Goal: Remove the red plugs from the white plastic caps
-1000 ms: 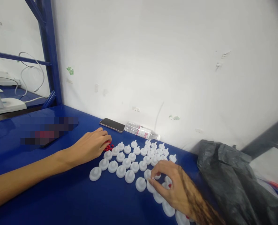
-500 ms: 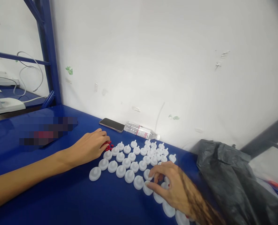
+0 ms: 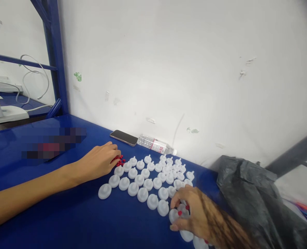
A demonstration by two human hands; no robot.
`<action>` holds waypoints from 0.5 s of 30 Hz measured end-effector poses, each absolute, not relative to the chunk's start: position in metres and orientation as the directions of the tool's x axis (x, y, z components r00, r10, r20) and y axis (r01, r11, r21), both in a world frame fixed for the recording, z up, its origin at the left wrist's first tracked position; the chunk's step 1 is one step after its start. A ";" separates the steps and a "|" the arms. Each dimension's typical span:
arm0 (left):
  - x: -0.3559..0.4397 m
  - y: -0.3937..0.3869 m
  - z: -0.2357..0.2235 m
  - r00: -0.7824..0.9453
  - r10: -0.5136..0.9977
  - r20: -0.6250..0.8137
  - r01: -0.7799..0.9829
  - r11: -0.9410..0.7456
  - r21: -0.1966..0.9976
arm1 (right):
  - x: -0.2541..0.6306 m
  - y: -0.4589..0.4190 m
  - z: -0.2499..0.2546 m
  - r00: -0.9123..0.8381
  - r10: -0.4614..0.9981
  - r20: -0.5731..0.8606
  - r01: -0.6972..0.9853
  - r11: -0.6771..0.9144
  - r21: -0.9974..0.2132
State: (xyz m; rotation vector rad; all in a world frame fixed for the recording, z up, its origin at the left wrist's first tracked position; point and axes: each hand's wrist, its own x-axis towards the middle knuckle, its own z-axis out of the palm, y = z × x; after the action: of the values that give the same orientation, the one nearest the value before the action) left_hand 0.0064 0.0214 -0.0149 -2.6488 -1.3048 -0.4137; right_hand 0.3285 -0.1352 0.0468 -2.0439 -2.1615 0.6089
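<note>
Basically wht rnd pcs; stemmed

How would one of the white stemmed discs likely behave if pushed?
A white stemmed disc would probably slide rather than tip, since its wide base sits flat on the blue table. It's probably light, being much smaller than the bottle.
</note>
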 end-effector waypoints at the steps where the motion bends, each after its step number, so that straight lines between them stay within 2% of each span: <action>1: 0.006 0.022 -0.015 0.581 0.749 0.317 0.794 -0.608 -0.019 | 0.327 -0.135 0.046 -0.090 0.978 -0.188 0.940 0.021 -0.341; 4: 0.007 0.021 -0.013 0.573 0.749 0.332 0.796 -0.605 -0.011 | 0.328 -0.136 0.046 -0.103 0.987 -0.127 0.943 0.056 -0.327; 9: 0.012 0.013 -0.003 0.560 0.722 0.407 0.788 -0.615 0.008 | 0.345 -0.136 0.049 -0.155 0.985 0.080 0.926 0.173 -0.335; 12: 0.016 0.004 0.004 0.574 0.672 0.468 0.748 -0.662 0.033 | 0.343 -0.132 0.043 -0.177 0.963 0.202 0.918 0.235 -0.319; 15: 0.021 -0.007 0.008 0.625 0.578 0.524 0.658 -0.752 0.045 | 0.328 -0.126 0.029 -0.255 0.890 0.378 0.896 0.365 -0.255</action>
State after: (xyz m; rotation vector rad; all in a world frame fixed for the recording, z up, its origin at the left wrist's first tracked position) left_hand 0.0207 -0.0071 0.0085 -2.6931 -1.0320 -0.7881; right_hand 0.3276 -0.1261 0.0291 -1.5471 -2.1742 -0.0162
